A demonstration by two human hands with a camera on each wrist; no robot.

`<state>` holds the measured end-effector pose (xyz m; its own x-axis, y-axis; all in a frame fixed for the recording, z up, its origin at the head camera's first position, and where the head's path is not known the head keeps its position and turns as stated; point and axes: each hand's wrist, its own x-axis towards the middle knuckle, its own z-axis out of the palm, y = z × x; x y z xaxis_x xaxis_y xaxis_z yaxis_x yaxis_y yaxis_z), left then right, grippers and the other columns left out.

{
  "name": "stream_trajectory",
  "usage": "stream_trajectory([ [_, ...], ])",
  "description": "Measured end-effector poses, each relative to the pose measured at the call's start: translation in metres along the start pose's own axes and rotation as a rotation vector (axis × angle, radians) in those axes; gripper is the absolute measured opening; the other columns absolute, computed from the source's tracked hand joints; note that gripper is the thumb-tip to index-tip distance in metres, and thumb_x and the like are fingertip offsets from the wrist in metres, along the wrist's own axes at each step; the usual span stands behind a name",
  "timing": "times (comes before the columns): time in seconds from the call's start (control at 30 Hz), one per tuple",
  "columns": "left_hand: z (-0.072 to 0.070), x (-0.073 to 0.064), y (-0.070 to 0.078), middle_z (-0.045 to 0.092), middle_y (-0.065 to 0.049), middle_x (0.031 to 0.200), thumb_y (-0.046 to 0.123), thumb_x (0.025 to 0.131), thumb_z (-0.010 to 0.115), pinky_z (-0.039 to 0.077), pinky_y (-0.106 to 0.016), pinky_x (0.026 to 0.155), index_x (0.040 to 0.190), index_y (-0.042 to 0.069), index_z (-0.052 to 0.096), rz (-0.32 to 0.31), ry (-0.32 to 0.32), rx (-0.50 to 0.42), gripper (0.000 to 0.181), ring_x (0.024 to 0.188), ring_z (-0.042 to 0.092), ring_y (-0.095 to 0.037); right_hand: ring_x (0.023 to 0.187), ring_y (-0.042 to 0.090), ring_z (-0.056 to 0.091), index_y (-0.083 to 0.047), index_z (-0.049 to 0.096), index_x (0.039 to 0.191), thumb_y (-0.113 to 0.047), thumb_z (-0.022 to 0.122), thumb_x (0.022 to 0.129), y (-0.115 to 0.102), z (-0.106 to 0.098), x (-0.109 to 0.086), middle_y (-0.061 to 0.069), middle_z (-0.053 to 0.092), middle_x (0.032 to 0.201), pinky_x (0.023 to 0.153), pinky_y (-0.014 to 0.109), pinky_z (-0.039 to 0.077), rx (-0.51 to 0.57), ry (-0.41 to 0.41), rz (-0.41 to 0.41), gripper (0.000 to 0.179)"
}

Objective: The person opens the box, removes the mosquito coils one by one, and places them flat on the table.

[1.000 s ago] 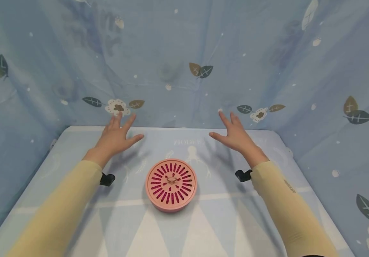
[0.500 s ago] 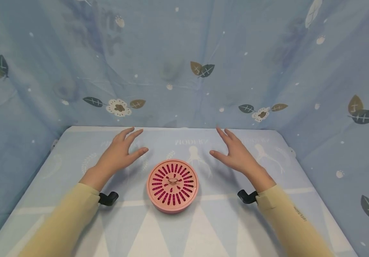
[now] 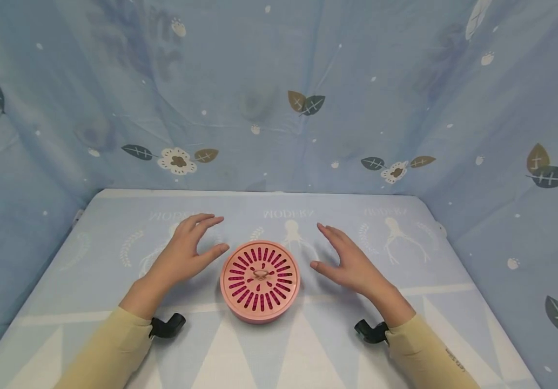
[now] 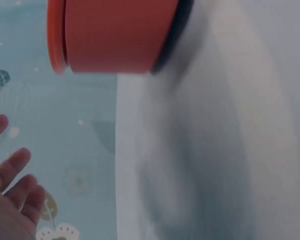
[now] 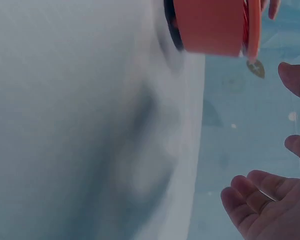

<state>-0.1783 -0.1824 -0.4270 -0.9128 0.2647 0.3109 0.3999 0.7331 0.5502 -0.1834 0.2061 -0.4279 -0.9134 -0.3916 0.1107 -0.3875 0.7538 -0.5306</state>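
Note:
A round pink container (image 3: 260, 313) with a slotted lid (image 3: 247, 263) and a small ring handle (image 3: 261, 274) on top stands in the middle of the table. My left hand (image 3: 181, 258) hovers to its left, thumb and fingers spread, the thumb tip close to the lid's edge. On the other side my right hand (image 3: 351, 265) is held with fingers extended and thumb apart, a small gap from the container. Neither hand holds anything. Both wrist views show the container's smooth side (image 4: 120, 35) and loosely extended fingers (image 5: 245, 195).
The table (image 3: 201, 351) has a pale blue and white patterned cover. Blue patterned curtains (image 3: 240, 70) enclose it at the back and on both sides. A black wrist mount (image 3: 168, 326) sits on the left wrist and a similar mount (image 3: 372, 332) on the right.
Both hands have drawn back from the table's far edge toward me and come down nearer the container's two sides. The container stays in place.

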Motion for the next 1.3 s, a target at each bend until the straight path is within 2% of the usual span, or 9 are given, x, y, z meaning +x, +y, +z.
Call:
stream_trajectory([
  [0.2,0.006,-0.010,0.022,0.051,-0.004,0.137,0.038,0.091,0.072,0.047,-0.047,0.097,0.148,0.019,0.044,0.068,-0.039,-0.192,0.067,0.127,0.048,-0.023,0.131,0.026,0.047,-0.034,0.026,0.157,-0.057,0.071,0.084,-0.003,0.022,-0.014,0.002,0.034,0.155,0.103,0.047,0.045,0.137,-0.054,0.022,0.089],
  [0.3,0.008,-0.012,0.031,0.054,-0.002,0.134,0.039,0.090,0.073,0.050,-0.042,0.091,0.148,0.020,0.044,0.097,-0.062,-0.223,0.067,0.120,0.051,-0.020,0.126,0.024,0.050,-0.035,0.027,0.156,-0.054,0.074,0.083,-0.005,0.030,-0.019,0.002,0.037,0.153,0.099,0.044,0.048,0.229,-0.083,0.042,0.089],
  [0.43,0.013,-0.012,0.040,0.056,0.001,0.130,0.044,0.088,0.074,0.051,-0.039,0.088,0.145,0.023,0.047,0.082,-0.113,-0.239,0.066,0.113,0.055,-0.016,0.121,0.020,0.053,-0.033,0.028,0.156,-0.048,0.077,0.082,-0.008,0.040,-0.025,0.003,0.042,0.150,0.097,0.040,0.050,0.353,-0.130,0.064,0.090],
  [0.57,0.020,-0.011,0.046,0.060,0.002,0.124,0.047,0.088,0.073,0.051,-0.039,0.090,0.143,0.025,0.051,0.055,-0.174,-0.255,0.064,0.108,0.058,-0.014,0.115,0.024,0.057,-0.023,0.026,0.158,-0.030,0.082,0.082,-0.010,0.051,-0.030,0.005,0.041,0.150,0.093,0.036,0.053,0.605,-0.197,0.077,0.094],
  [0.7,0.027,-0.011,0.051,0.061,0.004,0.124,0.045,0.089,0.072,0.050,-0.039,0.093,0.144,0.023,0.053,0.079,-0.220,-0.263,0.062,0.108,0.058,-0.012,0.108,0.034,0.060,-0.021,0.024,0.158,-0.009,0.084,0.079,-0.011,0.063,-0.036,0.015,0.039,0.147,0.087,0.037,0.056,0.882,-0.249,0.100,0.100],
  [0.77,0.030,-0.011,0.052,0.062,0.005,0.122,0.043,0.090,0.072,0.052,-0.036,0.090,0.142,0.021,0.055,0.093,-0.227,-0.265,0.059,0.104,0.059,-0.009,0.105,0.036,0.061,-0.021,0.027,0.157,-0.005,0.085,0.077,-0.013,0.069,-0.038,0.016,0.038,0.147,0.085,0.037,0.057,0.951,-0.249,0.110,0.101],
  [1.0,0.039,-0.009,0.057,0.065,0.014,0.102,0.033,0.091,0.073,0.053,-0.025,0.073,0.126,0.019,0.068,0.142,-0.191,-0.284,0.038,0.084,0.060,-0.002,0.088,0.025,0.070,-0.021,0.034,0.154,-0.022,0.089,0.075,-0.021,0.085,-0.040,0.010,0.061,0.118,0.079,0.033,0.059,0.787,-0.151,0.126,0.096],
  [1.13,0.044,-0.009,0.060,0.066,0.016,0.103,0.028,0.092,0.073,0.053,-0.025,0.077,0.118,0.020,0.072,0.165,-0.166,-0.267,0.028,0.088,0.060,0.000,0.083,0.020,0.071,-0.021,0.035,0.154,-0.030,0.088,0.075,-0.023,0.089,-0.041,0.006,0.067,0.099,0.078,0.030,0.059,0.699,-0.107,0.100,0.095],
  [1.3,0.049,-0.010,0.061,0.067,0.020,0.100,0.026,0.092,0.074,0.053,-0.028,0.082,0.110,0.023,0.076,0.185,-0.101,-0.211,0.019,0.094,0.060,0.002,0.082,0.018,0.071,-0.024,0.036,0.152,-0.032,0.089,0.074,-0.024,0.089,-0.040,0.004,0.067,0.096,0.077,0.029,0.059,0.669,-0.096,0.100,0.095],
])
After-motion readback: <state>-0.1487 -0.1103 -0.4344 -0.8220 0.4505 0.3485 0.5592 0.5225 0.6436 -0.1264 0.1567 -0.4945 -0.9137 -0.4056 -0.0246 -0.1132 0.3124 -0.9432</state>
